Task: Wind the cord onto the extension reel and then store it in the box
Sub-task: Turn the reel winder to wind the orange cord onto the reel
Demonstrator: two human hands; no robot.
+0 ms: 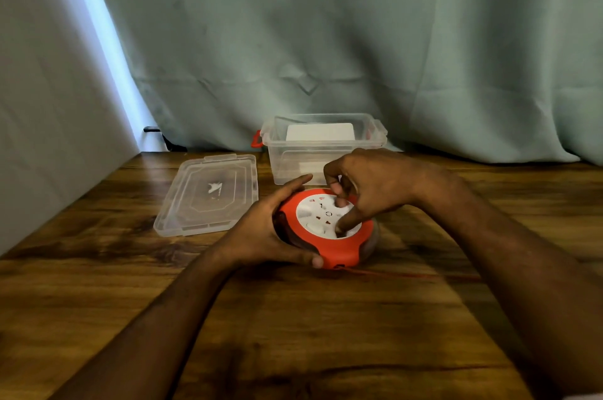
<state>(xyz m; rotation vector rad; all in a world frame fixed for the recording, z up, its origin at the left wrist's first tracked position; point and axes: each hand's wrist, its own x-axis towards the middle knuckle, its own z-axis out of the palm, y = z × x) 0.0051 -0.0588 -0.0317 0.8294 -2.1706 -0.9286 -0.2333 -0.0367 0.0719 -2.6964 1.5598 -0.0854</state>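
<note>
A round red extension reel (339, 248) with a white socket face (318, 220) rests on the wooden table (293, 318). My left hand (270, 230) grips its left rim, thumb on the near edge. My right hand (368, 187) is on top, fingertips pressed into the white face. A thin red cord (408, 275) runs from the reel's near side to the right across the table, blurred. The clear plastic box (326, 151) stands open just behind the reel.
The box's clear lid (208, 194) lies flat on the table to the left of the box. A white object (321, 132) shows behind or through the box. A green curtain (359, 40) hangs behind the table, and a pale wall is on the left.
</note>
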